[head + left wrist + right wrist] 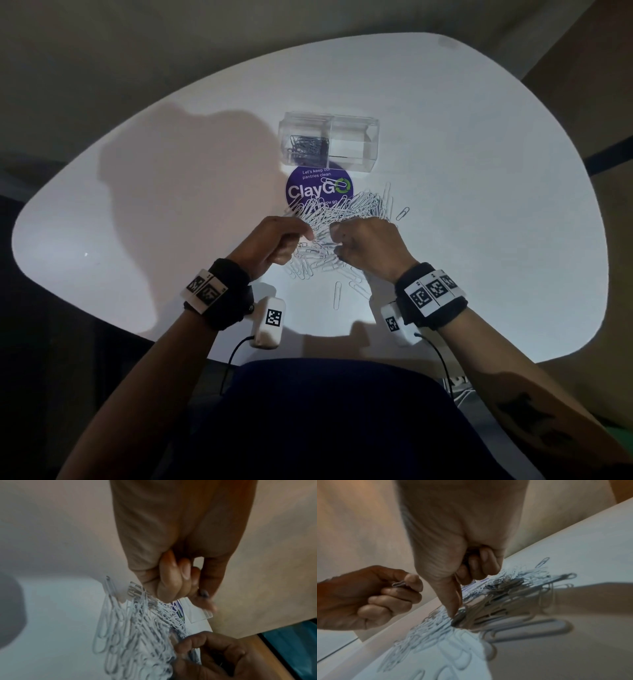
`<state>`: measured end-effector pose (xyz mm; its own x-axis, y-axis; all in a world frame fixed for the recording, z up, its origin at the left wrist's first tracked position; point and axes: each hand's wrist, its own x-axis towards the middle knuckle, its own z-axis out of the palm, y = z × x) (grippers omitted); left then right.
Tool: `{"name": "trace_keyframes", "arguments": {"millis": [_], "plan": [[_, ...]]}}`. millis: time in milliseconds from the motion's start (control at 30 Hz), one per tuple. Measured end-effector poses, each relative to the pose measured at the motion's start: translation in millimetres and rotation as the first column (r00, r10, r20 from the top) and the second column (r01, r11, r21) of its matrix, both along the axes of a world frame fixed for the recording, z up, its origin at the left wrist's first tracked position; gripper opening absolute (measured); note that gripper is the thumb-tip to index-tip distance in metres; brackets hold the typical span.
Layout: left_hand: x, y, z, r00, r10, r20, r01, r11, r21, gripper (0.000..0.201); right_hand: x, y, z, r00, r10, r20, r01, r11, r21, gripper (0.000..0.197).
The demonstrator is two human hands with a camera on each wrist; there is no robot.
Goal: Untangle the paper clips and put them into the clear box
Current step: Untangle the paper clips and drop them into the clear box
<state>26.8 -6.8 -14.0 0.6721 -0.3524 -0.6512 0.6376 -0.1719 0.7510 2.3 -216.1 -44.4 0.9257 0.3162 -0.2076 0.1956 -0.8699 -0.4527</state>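
Observation:
A tangled pile of white paper clips [342, 214] lies on the white table [479, 205], partly over a purple round sticker [308, 190]. The clear box [329, 144] stands just beyond it; its left compartment holds several clips. My left hand [301, 240] hovers at the pile's near left and pinches one paper clip [399, 584] between thumb and forefinger. My right hand [337, 240] is at the pile's near right with its fingers curled. One of its fingers [452, 601] points down and pinches a clip [459, 615] in the tangle. What sits inside the curled fingers is unclear.
Loose single clips [337, 294] lie on the table near my wrists, and another [403, 213] lies right of the pile. The box's right compartment [352, 145] looks nearly bare. The table's near edge [239, 356] runs just behind my wrists.

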Motion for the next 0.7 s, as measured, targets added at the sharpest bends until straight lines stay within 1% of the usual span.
{"name": "trace_keyframes", "arguments": {"millis": [33,100,167,200,267,333,367,400,433,467,533,567,633,700], "plan": [[2.0,-0.2,-0.5,0.999,0.033,-0.028,-0.034,0.999,-0.025,0.019,0.3,-0.9,0.6,0.999,-0.039,-0.006,0.039,0.999,0.026,0.011],[7.1,-1.3,-0.6,0.993,0.091,-0.073,-0.096,0.993,-0.069,0.019,0.8,-2.8,3.5,0.989,-0.146,-0.027,0.148,0.981,0.128,0.021],[14.0,-3.4,3.8,0.989,0.124,-0.080,-0.130,0.989,-0.070,0.015,3.8,-5.0,10.0,0.957,-0.271,-0.108,0.291,0.914,0.284,0.034],[19.2,-4.8,7.0,0.989,0.135,-0.064,-0.138,0.989,-0.051,0.016,6.8,-5.4,15.4,0.931,-0.329,-0.161,0.365,0.868,0.338,0.035],[34.3,-8.7,15.2,0.989,0.149,0.013,-0.149,0.989,0.012,0.019,16.2,-7.7,24.5,0.886,-0.407,-0.222,0.462,0.814,0.351,0.028],[58.2,-15.6,24.0,0.981,0.143,0.132,-0.154,0.985,0.077,0.024,28.6,-10.2,33.3,0.847,-0.446,-0.289,0.526,0.780,0.339,0.020],[72.1,-20.6,29.6,0.972,0.118,0.202,-0.146,0.981,0.130,0.027,35.5,-10.5,38.4,0.827,-0.452,-0.336,0.555,0.754,0.351,0.018],[87.2,-25.4,33.8,0.958,0.072,0.279,-0.134,0.968,0.211,0.029,43.5,-10.2,42.6,0.807,-0.453,-0.379,0.579,0.732,0.359,0.016],[102.0,-31.1,37.8,0.933,-0.007,0.361,-0.115,0.941,0.317,0.031,51.8,-9.4,48.4,0.788,-0.450,-0.419,0.601,0.711,0.366,0.013],[115.3,-36.3,41.3,0.890,-0.119,0.440,-0.092,0.898,0.430,0.032,61.1,-8.1,54.2,0.771,-0.441,-0.460,0.617,0.698,0.364,0.010],[135.7,-46.3,44.3,0.777,-0.327,0.538,-0.054,0.816,0.575,0.027,79.2,-3.6,68.4,0.754,-0.388,-0.530,0.617,0.695,0.369,0.009],[144.4,-49.5,41.4,0.745,-0.383,0.546,-0.038,0.793,0.608,0.024,88.2,-1.0,75.0,0.753,-0.359,-0.551,0.606,0.705,0.369,0.010],[158.9,-51.9,31.2,0.736,-0.457,0.499,0.008,0.743,0.669,0.026,105.7,4.1,86.8,0.764,-0.330,-0.554,0.578,0.733,0.360,0.013],[162.4,-50.0,25.9,0.721,-0.536,0.439,0.068,0.686,0.725,0.030,122.7,10.1,92.6,0.776,-0.337,-0.533,0.570,0.736,0.365,0.017]]}}
